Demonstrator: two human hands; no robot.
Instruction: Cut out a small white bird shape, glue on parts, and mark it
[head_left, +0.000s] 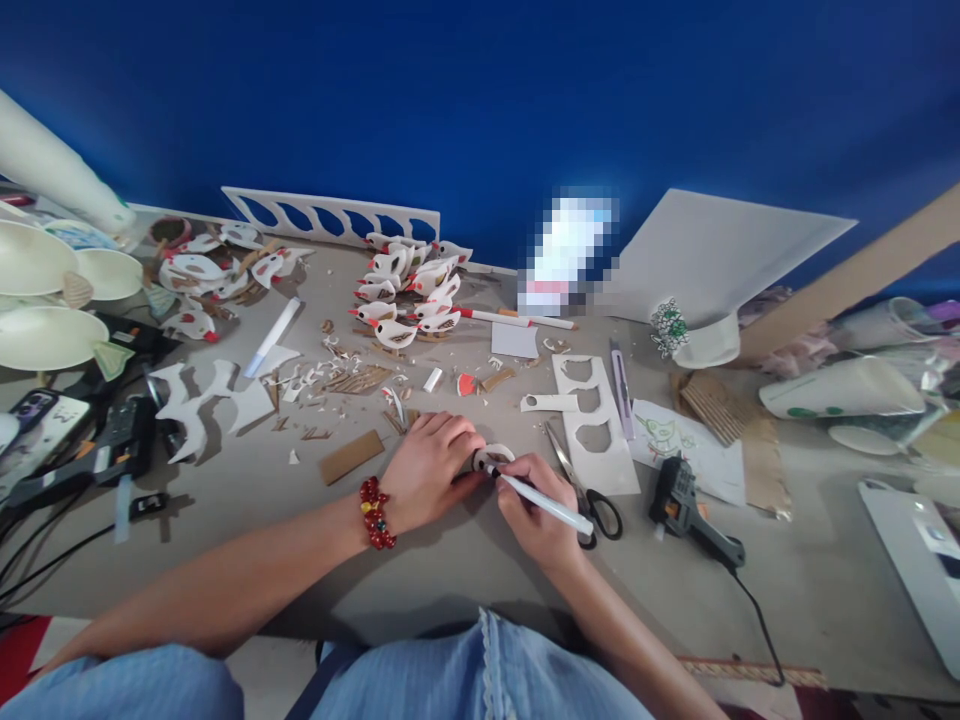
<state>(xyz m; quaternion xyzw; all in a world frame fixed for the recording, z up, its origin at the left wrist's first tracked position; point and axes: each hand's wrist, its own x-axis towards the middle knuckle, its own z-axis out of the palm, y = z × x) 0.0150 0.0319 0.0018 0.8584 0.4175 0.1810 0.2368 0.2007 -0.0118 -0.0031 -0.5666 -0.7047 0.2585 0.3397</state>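
Observation:
My right hand [541, 512] is closed around a white marker pen [551, 507], its dark tip down at a small white bird cut-out [504, 452]. The fingers of my left hand [431, 470] are bent together and grip the left side of that cut-out against the table; they hide part of it. A red bead bracelet [376, 513] is on my left wrist. Scissors [562, 460] with black handles lie just beyond my right hand. Ahead stand several finished white birds [394, 333] with red beaks and brown wings, grouped close together.
Card scraps [307, 385] litter the grey table. On the right are a cut-out sheet [600, 450], a purple cutter [621, 390] and a glue gun [682, 510] with its cord. Another glue gun [120, 440] lies left. A blue wall [450, 100] rises behind.

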